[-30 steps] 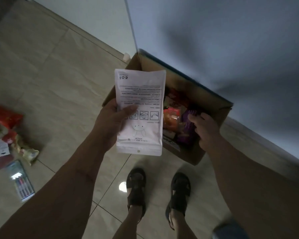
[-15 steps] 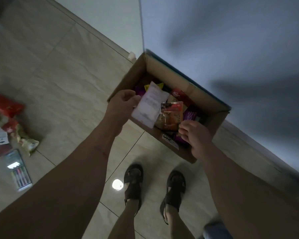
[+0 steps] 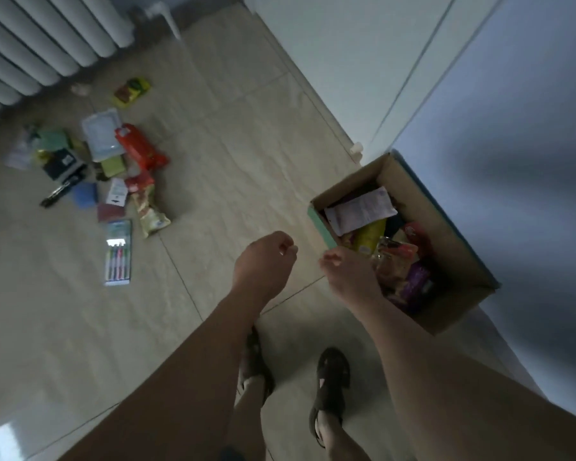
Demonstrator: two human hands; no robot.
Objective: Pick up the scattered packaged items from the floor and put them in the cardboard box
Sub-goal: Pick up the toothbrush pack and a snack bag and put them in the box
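Two empty hands (image 3: 308,261), white pouch (image 3: 361,211) in cardboard box (image 3: 446,227)

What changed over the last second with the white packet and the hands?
The left hand let go of the white packet, which now lies in the cardboard box on top of the snacks. Both hands have pulled back, the right hand empty near the box's edge. The view swung left toward the pile on the floor. The box stayed by the wall.

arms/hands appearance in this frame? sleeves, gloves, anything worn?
Both forearms are bare as far as the frame shows: no sleeves in view. The left hand and right hand have no gloves; no watch, bands or rings visible, though the image is dim and blurred.
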